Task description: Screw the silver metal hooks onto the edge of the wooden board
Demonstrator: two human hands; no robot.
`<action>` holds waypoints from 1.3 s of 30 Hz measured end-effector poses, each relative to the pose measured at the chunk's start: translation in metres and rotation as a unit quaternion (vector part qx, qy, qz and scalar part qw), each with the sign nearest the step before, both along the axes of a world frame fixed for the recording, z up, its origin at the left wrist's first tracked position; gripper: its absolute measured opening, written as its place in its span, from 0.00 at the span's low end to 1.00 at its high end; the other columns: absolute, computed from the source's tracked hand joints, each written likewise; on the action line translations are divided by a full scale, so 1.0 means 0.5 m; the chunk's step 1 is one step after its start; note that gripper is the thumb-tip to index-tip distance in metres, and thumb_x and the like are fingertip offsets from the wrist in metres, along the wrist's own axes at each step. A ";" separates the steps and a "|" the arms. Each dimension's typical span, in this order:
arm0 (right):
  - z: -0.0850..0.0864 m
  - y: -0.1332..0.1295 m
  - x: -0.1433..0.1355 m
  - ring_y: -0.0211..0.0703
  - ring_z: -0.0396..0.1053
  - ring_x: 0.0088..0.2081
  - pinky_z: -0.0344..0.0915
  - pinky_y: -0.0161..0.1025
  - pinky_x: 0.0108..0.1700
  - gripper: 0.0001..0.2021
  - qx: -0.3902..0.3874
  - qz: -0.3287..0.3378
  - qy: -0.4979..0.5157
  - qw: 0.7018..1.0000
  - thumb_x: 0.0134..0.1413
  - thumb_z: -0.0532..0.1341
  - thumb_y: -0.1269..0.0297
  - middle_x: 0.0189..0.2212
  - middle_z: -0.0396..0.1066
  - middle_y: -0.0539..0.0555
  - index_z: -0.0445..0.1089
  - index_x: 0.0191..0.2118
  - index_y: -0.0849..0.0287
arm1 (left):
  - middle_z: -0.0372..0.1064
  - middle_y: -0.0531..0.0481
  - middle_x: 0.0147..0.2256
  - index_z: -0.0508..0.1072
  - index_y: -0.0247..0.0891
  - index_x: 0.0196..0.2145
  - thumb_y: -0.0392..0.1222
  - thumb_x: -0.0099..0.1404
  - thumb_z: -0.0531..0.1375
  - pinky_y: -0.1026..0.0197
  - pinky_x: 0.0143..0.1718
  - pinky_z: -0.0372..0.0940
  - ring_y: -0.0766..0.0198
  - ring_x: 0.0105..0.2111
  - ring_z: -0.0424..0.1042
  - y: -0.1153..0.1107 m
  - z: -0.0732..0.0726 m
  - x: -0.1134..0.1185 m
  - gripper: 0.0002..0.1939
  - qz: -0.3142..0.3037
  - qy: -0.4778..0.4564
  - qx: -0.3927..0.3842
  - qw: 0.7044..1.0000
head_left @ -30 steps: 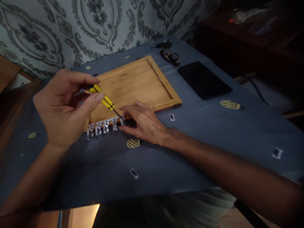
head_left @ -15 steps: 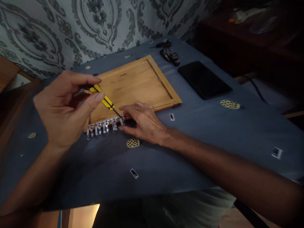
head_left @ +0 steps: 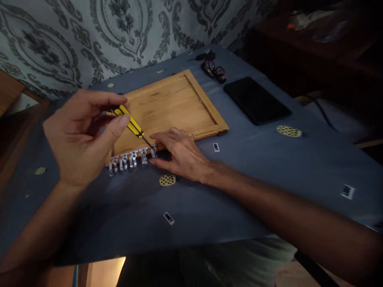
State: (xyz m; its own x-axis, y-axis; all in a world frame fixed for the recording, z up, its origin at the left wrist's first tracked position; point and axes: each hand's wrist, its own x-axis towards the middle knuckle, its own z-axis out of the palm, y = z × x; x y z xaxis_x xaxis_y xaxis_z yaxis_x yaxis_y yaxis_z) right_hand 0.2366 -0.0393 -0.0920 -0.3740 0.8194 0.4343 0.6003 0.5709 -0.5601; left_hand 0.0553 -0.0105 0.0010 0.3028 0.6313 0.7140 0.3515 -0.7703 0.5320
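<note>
My left hand (head_left: pixel 86 135) pinches a small yellow-and-black screwdriver (head_left: pixel 131 124) by the handle, between thumb and forefinger. Its shaft slants down to the right, and the tip meets the right end of a metal hook rail (head_left: pixel 133 155). Several silver hooks hang from that rail, which lies along the near edge of a framed wooden panel (head_left: pixel 172 107). My right hand (head_left: pixel 182 155) is at the rail's right end, thumb below and forefinger above the last hook, steadying it against the panel edge. Its other fingers rest on the wood and partly cover the rail end.
A dark tablet or large phone (head_left: pixel 257 100) lies right of the panel. Folded eyeglasses (head_left: pixel 214 71) and a small dark object (head_left: pixel 206 55) lie behind it. A blue printed cloth (head_left: pixel 239 207) covers the table. Patterned fabric (head_left: pixel 125 32) hangs behind.
The fingers of my left hand have shifted very slightly on the screwdriver handle. The tip, my right hand, the rail and the panel are in the same place.
</note>
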 end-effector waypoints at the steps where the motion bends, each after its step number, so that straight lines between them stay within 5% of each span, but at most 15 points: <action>1: 0.000 0.000 0.000 0.53 0.65 0.46 0.60 0.49 0.48 0.25 0.001 0.000 0.002 1.000 0.53 0.67 0.58 0.43 0.74 0.59 0.66 0.54 0.64 | 0.74 0.54 0.36 0.78 0.47 0.42 0.34 0.56 0.67 0.66 0.35 0.74 0.69 0.36 0.75 -0.001 0.000 0.001 0.15 0.003 0.003 0.010 1.000; 5: 0.000 -0.001 0.000 0.54 0.65 0.47 0.60 0.51 0.49 0.23 -0.005 0.002 0.010 1.000 0.54 0.66 0.58 0.43 0.74 0.60 0.66 0.54 0.63 | 0.74 0.56 0.34 0.79 0.50 0.40 0.34 0.56 0.68 0.69 0.30 0.72 0.71 0.33 0.73 -0.005 0.003 0.004 0.15 0.021 0.000 0.026 0.999; 13: -0.003 0.000 0.000 0.54 0.65 0.47 0.60 0.52 0.49 0.25 -0.001 0.002 0.005 1.000 0.53 0.66 0.57 0.44 0.74 0.61 0.66 0.54 0.63 | 0.77 0.53 0.37 0.78 0.44 0.42 0.35 0.56 0.68 0.57 0.42 0.76 0.64 0.37 0.77 0.004 0.000 -0.002 0.15 -0.017 -0.006 -0.005 1.000; 20: -0.002 0.000 0.000 0.54 0.65 0.46 0.61 0.50 0.48 0.25 0.006 -0.001 0.004 1.000 0.53 0.66 0.58 0.43 0.74 0.61 0.66 0.54 0.65 | 0.74 0.57 0.34 0.78 0.47 0.40 0.30 0.52 0.69 0.70 0.31 0.73 0.72 0.33 0.73 -0.004 -0.001 0.007 0.19 -0.005 -0.019 0.022 1.000; 28: 0.001 -0.001 0.000 0.54 0.65 0.47 0.60 0.50 0.49 0.25 -0.002 -0.002 0.002 1.000 0.54 0.66 0.58 0.44 0.74 0.61 0.66 0.55 0.64 | 0.76 0.52 0.37 0.77 0.42 0.45 0.34 0.58 0.67 0.60 0.44 0.75 0.65 0.38 0.77 0.001 -0.002 -0.001 0.16 -0.030 0.011 -0.006 0.999; 35: 0.004 -0.002 0.001 0.53 0.64 0.47 0.58 0.48 0.49 0.25 -0.014 0.003 0.000 1.000 0.54 0.65 0.59 0.42 0.73 0.60 0.66 0.55 0.66 | 0.73 0.55 0.34 0.79 0.49 0.40 0.30 0.52 0.69 0.75 0.30 0.69 0.75 0.32 0.71 -0.005 -0.001 0.008 0.18 0.012 -0.015 0.013 1.000; 39: 0.004 -0.001 0.000 0.53 0.64 0.47 0.58 0.47 0.49 0.24 -0.012 0.001 0.001 1.000 0.53 0.66 0.58 0.42 0.73 0.59 0.67 0.54 0.64 | 0.74 0.56 0.35 0.78 0.45 0.42 0.30 0.53 0.68 0.72 0.32 0.70 0.73 0.33 0.72 0.000 -0.001 0.001 0.18 0.001 0.004 0.022 1.000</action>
State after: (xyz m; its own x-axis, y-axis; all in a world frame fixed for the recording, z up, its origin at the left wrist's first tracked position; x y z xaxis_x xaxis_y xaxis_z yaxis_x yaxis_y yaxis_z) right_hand 0.2368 -0.0400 -0.0900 -0.3747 0.8285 0.4162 0.5979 0.5590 -0.5745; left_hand 0.0558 -0.0105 0.0007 0.3081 0.5992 0.7390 0.3564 -0.7929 0.4943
